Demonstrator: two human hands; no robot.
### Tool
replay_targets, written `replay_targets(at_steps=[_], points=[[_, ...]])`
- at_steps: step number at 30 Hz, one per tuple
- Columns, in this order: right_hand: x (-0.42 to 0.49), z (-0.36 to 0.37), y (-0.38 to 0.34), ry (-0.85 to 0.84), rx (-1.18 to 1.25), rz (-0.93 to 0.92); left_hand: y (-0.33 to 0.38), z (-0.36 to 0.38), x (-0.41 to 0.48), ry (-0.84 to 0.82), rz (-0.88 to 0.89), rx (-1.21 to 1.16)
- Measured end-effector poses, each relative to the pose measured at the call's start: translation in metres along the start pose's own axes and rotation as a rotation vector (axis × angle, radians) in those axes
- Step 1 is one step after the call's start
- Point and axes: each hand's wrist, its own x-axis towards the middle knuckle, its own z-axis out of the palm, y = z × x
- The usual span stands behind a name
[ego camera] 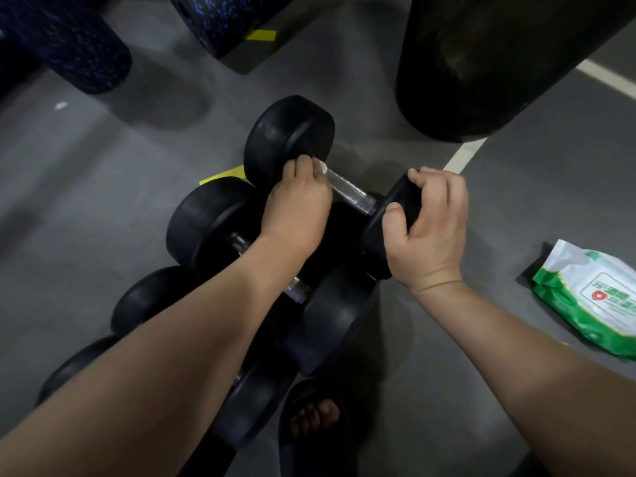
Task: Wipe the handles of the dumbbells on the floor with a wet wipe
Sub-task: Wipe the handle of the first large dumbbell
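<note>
Several black dumbbells lie side by side on the grey floor. The farthest dumbbell (290, 132) shows a bright knurled metal handle (349, 189). My left hand (297, 201) curls round the left end of that handle with a white wet wipe (322, 165), of which only a corner shows past my fingers. My right hand (430, 222) grips the dumbbell's right black head (401, 201) with fingers and thumb. The nearer dumbbells (206, 222) lie partly under my forearms.
A green and white wet wipe pack (592, 297) lies on the floor at the right. A large black punching bag (488, 63) hangs at the back right, and blue-speckled foam rollers (69, 43) lie at the back left. My sandalled foot (313, 418) is near the bottom.
</note>
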Motion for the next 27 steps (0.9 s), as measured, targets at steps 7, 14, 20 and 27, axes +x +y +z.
replay_targets(at_steps=[7,14,20,27], points=[[0.001,-0.002,-0.001,0.004,-0.01,-0.005,0.005,-0.001,-0.002,0.02,0.084,0.034],[0.01,-0.004,0.001,-0.015,0.02,0.056,0.005,0.007,0.004,0.035,0.046,-0.17],[0.012,-0.004,0.0,-0.03,0.052,0.104,0.01,0.021,0.001,0.151,0.346,-0.349],[0.027,-0.011,-0.002,-0.076,0.098,0.233,0.002,0.02,0.005,0.175,0.058,-0.324]])
